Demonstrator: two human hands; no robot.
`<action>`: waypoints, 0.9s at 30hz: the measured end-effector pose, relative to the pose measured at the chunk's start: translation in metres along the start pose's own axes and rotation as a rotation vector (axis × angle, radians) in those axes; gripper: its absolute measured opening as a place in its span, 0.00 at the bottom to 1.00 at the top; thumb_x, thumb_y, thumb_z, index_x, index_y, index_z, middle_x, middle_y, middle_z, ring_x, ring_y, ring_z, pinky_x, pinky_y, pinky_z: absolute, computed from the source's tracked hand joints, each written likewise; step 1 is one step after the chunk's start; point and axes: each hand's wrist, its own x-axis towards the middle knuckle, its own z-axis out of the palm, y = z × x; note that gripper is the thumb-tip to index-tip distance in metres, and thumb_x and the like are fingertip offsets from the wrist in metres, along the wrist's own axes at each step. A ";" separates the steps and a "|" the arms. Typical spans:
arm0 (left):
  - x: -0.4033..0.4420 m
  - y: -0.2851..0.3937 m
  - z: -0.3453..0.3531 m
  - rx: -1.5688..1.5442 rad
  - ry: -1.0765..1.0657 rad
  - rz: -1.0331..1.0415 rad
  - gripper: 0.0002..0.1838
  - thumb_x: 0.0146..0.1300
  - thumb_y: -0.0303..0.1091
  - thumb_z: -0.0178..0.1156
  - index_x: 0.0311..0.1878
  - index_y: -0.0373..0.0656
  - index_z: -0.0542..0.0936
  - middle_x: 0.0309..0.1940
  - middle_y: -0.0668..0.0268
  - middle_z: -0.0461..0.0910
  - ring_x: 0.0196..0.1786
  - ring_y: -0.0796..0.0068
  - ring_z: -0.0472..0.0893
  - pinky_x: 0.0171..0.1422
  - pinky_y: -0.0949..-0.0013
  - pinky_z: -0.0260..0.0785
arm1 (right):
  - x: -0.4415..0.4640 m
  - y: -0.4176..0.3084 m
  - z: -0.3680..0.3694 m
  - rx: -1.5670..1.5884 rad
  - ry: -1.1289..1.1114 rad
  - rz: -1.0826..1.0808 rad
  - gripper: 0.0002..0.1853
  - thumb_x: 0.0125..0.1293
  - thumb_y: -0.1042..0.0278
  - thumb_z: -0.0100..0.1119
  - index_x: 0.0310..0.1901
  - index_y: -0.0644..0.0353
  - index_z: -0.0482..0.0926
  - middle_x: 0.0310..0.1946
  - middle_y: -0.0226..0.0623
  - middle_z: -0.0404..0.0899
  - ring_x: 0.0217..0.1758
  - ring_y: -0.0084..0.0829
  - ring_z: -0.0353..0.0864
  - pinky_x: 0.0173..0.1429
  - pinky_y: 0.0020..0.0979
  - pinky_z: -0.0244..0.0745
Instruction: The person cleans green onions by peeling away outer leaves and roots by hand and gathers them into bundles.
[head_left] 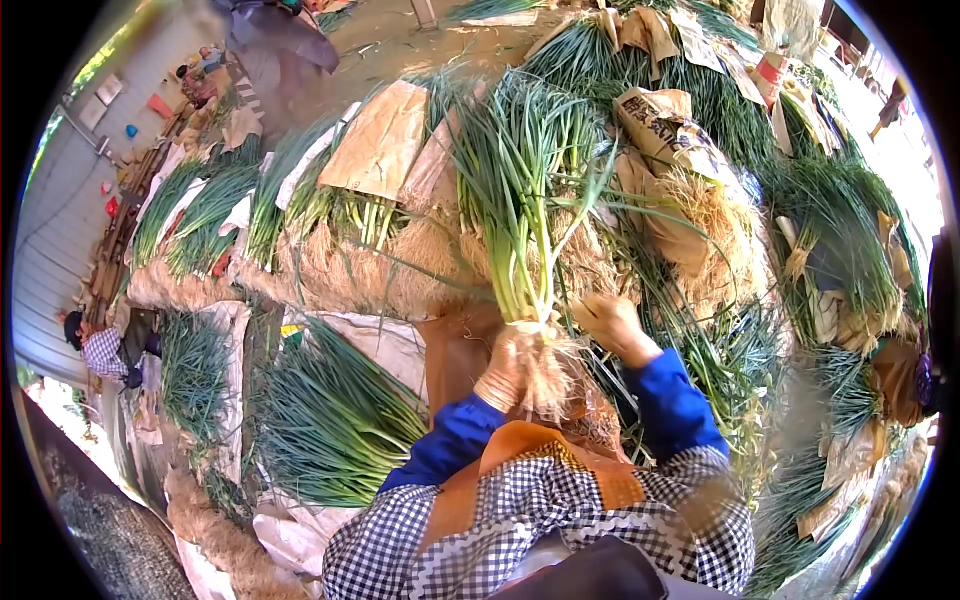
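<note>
A bunch of green onions (pixel 520 230) stands upright in front of me, leaves pointing away and pale roots hanging toward my apron. My left hand (pixel 508 372) is wrapped round the bunch at its root end. To the right of the stems is my right hand (pixel 606 322), its fingers pressed together near the bunch; whatever they hold, if anything, is too small to make out. A pale band crosses the stems just above the roots. Loose green onions (pixel 330 420) lie on a light sheet at my left.
Bundles with brown paper (pixel 375 140) lie in a row ahead, roots toward me. A printed paper sack (pixel 665 130) rests at the right front. More onion piles (pixel 840 240) lie far right. Another person (pixel 105 352) is at the far left.
</note>
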 end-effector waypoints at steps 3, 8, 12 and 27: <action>0.011 0.024 -0.046 -0.375 -0.358 -0.236 0.20 0.56 0.34 0.51 0.51 0.36 0.72 0.42 0.55 0.78 0.44 0.61 0.79 0.49 0.53 0.76 | -0.059 0.042 -0.049 -0.269 -0.496 0.245 0.18 0.61 0.48 0.53 0.28 0.55 0.77 0.24 0.40 0.79 0.29 0.43 0.80 0.33 0.41 0.74; 0.014 0.018 -0.044 0.014 -0.321 -0.016 0.28 0.60 0.49 0.54 0.54 0.35 0.70 0.42 0.55 0.77 0.39 0.68 0.80 0.39 0.71 0.78 | -0.027 0.043 -0.058 -0.235 -0.279 0.413 0.18 0.62 0.45 0.51 0.38 0.51 0.79 0.31 0.45 0.80 0.37 0.45 0.80 0.39 0.40 0.73; 0.017 0.007 -0.029 -0.143 -0.185 -0.059 0.20 0.56 0.28 0.51 0.53 0.30 0.69 0.40 0.56 0.76 0.34 0.69 0.77 0.38 0.71 0.75 | 0.062 -0.024 -0.033 0.954 -0.169 0.390 0.27 0.66 0.49 0.50 0.55 0.66 0.73 0.53 0.44 0.75 0.39 0.32 0.79 0.52 0.30 0.68; -0.020 -0.002 0.004 0.085 0.024 0.061 0.20 0.54 0.30 0.57 0.52 0.33 0.73 0.42 0.64 0.77 0.41 0.75 0.78 0.46 0.73 0.73 | -0.030 0.076 0.008 -0.552 -0.320 -0.124 0.10 0.62 0.63 0.49 0.42 0.42 0.79 0.24 0.30 0.80 0.25 0.34 0.80 0.22 0.38 0.72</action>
